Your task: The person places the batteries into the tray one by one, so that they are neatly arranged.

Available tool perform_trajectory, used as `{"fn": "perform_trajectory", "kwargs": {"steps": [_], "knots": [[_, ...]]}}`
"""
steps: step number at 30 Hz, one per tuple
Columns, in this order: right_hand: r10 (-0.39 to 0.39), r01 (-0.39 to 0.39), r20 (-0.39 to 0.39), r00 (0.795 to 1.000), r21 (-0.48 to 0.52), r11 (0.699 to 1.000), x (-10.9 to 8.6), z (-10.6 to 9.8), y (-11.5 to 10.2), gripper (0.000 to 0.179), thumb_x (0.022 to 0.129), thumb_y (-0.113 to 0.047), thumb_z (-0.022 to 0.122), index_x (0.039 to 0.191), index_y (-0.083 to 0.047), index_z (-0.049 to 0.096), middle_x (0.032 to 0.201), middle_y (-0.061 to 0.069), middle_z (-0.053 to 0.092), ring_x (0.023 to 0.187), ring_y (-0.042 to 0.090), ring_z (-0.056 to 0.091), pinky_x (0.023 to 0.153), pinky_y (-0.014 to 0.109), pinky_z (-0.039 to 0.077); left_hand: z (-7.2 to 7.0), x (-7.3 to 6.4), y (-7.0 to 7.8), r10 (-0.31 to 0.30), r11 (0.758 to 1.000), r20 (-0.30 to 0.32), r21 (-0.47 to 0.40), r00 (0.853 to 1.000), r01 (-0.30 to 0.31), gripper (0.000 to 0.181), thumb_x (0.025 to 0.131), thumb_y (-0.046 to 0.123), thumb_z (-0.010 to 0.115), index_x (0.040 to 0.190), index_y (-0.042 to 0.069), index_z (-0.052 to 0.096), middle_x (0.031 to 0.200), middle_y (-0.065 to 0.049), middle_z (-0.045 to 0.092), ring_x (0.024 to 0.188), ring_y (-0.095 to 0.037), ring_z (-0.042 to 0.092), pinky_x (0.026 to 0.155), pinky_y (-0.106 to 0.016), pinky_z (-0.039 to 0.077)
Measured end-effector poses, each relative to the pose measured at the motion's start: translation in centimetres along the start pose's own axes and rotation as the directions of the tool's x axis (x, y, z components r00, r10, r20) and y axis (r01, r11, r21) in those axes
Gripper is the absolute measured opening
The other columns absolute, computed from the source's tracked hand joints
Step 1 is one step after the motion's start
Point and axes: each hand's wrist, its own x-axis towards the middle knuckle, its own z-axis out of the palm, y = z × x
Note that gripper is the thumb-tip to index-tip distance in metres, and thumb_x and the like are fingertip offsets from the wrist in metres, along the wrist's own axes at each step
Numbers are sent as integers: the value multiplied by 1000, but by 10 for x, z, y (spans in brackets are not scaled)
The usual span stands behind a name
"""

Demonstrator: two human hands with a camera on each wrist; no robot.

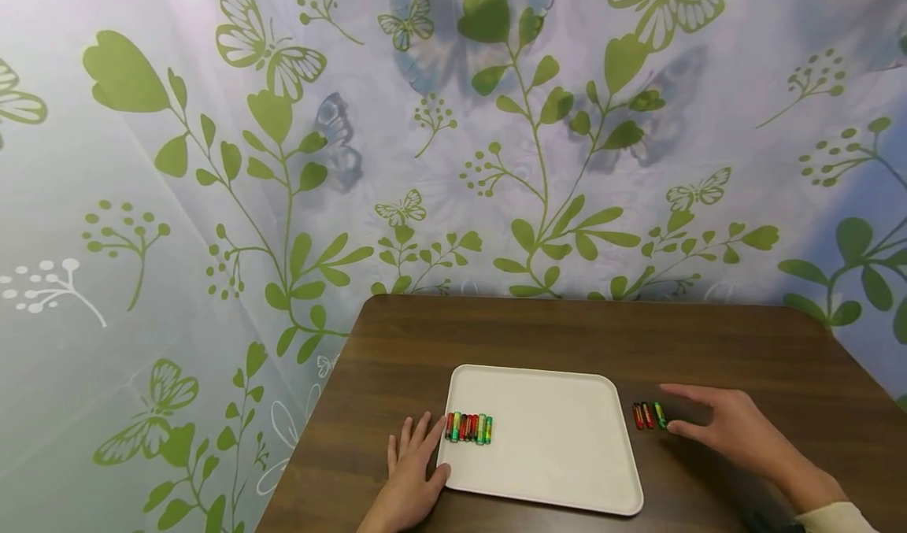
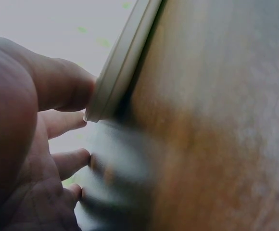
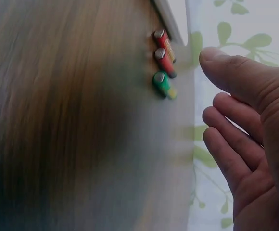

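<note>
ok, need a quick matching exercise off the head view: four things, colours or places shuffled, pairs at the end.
Things
1. tray
2. left hand
3. table
4. right hand

Colours/places
A. just right of three batteries
B. off-white
C. at the tray's left edge
D. brown

Pairs: 1-B, 2-C, 3-D, 4-A

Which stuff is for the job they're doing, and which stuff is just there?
Probably for the job: white tray; battery row on it; three batteries beside it.
Just around: brown table; butterfly backdrop.
</note>
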Motion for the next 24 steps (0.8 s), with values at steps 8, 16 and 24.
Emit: {"fn": "perform_trajectory", "kwargs": {"steps": [8, 16, 24], "knots": [[-80, 81, -42, 996, 12, 997, 1, 13, 14, 58, 76, -30, 101, 128, -13, 81, 119, 9, 84, 101, 11, 78, 75, 35, 64, 0, 0, 0, -10, 1000, -5, -2, 1000, 10, 73, 100, 13, 71, 168, 13, 44, 177, -31, 25, 164, -62, -1, 121, -82, -14], [-32, 31, 21, 999, 50, 998, 4, 25, 16, 57, 80, -27, 98, 132, -14, 79, 122, 11, 83, 101, 24, 81, 77, 36, 65, 2, 2, -3, -1, 1000, 1, -20, 1000, 1, 73, 101, 14, 70, 169, 12, 43, 176, -34, 24, 163, -64, -2, 120, -83, -17], [-7, 7, 6, 1000, 11, 1000, 1, 31, 10, 53, 80, -22, 97, 130, -15, 81, 120, 8, 84, 102, 29, 80, 78, 39, 65, -1, 1, 0, -39, 999, 30, -28, 999, 40, 73, 102, 14, 70, 169, 13, 42, 179, -31, 21, 164, -63, -6, 119, -83, -18]]}}
